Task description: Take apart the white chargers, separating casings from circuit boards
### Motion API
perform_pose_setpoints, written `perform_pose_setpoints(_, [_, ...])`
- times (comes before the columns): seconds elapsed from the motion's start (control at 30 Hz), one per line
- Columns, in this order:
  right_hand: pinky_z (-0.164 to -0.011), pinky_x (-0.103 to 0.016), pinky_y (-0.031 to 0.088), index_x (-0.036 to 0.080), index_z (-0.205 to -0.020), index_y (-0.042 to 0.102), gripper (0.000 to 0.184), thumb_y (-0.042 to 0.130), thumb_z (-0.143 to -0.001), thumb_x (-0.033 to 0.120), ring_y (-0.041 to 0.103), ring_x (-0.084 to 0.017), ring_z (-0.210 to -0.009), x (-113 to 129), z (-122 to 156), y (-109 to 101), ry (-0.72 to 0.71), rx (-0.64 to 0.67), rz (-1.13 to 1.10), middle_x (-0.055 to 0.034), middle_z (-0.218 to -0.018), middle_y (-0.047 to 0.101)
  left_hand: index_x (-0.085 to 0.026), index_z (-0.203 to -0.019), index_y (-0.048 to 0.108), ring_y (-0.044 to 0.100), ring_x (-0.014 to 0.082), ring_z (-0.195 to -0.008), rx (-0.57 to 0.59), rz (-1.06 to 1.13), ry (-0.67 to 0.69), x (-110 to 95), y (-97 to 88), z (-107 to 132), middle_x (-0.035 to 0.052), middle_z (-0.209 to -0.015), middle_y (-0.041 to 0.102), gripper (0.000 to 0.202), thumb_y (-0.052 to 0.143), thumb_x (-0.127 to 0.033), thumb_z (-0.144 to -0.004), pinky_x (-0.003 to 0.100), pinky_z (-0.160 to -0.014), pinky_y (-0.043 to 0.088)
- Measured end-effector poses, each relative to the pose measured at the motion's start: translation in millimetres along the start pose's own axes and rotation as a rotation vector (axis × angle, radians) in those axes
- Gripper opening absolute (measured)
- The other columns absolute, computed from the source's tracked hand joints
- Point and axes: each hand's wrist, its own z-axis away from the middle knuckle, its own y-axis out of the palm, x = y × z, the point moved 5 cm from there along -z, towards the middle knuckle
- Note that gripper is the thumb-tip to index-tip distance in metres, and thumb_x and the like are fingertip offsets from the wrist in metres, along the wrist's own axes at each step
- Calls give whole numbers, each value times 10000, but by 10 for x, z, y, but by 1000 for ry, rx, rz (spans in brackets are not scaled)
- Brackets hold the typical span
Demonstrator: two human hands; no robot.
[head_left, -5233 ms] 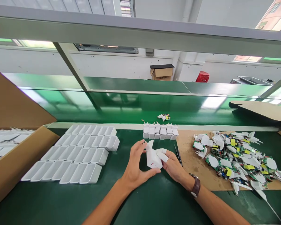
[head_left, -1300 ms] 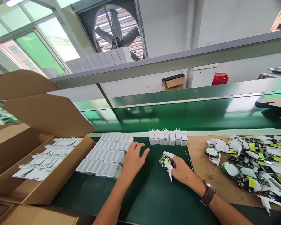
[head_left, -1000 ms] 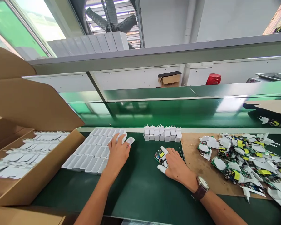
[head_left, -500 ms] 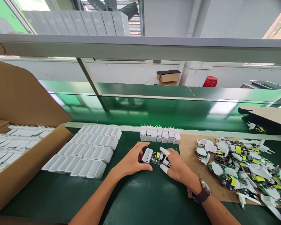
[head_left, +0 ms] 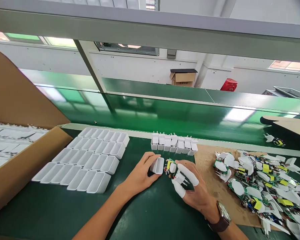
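Observation:
My left hand (head_left: pixel 140 173) grips an empty white charger shell (head_left: pixel 158 165), its open mouth turned to the right. My right hand (head_left: pixel 192 190), with white finger cots on thumb and fingers, pinches a green circuit board with a white plug part (head_left: pixel 172 168) right at that mouth. Both hands hover just above the green mat (head_left: pixel 150 213). Behind them stands a short row of assembled white chargers (head_left: pixel 173 144) with prongs up.
Rows of empty white shells (head_left: pixel 87 160) lie on the left. Farther left is an open cardboard box (head_left: pixel 20 160) of white parts. A heap of boards with plug caps (head_left: pixel 262 180) covers a cardboard sheet (head_left: pixel 210 166) on the right. A green conveyor (head_left: pixel 165 113) runs behind.
My left hand reached to the shell rows, took one shell and brought it to the middle. My right hand lifted the board off the mat and moved it against the shell's mouth.

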Motion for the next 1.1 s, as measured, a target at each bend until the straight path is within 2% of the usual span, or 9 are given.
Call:
perform_pose_setpoints(0.2, [-1033, -471, 578, 285, -1531, 393, 697, 594, -912, 36, 605, -265, -1283, 34, 47, 115, -14, -3, -110, -142, -1385, 603, -284, -1454, 449, 588, 262, -1216, -41, -39, 149, -33, 46, 32, 116, -1327, 511, 593, 651, -173, -908, 407, -1024, 560])
perform_pose_setpoints(0.37, [-1033, -430, 582, 222, -1529, 412, 696, 604, -896, 6, 595, -265, -1306, 30, 67, 139, -31, -26, -176, -170, -1393, 595, -286, -1465, 431, 593, 255, -1217, -54, -45, 210, -63, 39, 40, 114, -1328, 497, 620, 650, -129, -907, 401, -1017, 570])
perform_pose_setpoints(0.7, [-1010, -414, 596, 259, -1549, 367, 733, 596, -896, 16, 609, -260, -1291, 5, 67, 187, -14, 4, -195, -150, -1401, 590, -277, -1477, 428, 609, 251, -1220, -66, -45, 292, -140, 32, 47, 121, -1318, 503, 609, 628, -113, -926, 378, -1003, 583])
perform_pose_setpoints(1.1, [-1007, -391, 588, 278, -1535, 385, 716, 595, -900, 21, 617, -240, -1265, -12, 61, 188, 16, -8, -221, -132, -1376, 596, -272, -1471, 447, 608, 248, -1206, -62, -53, 295, -147, 29, 42, 123, -1314, 519, 603, 646, -125, -922, 381, -997, 587])
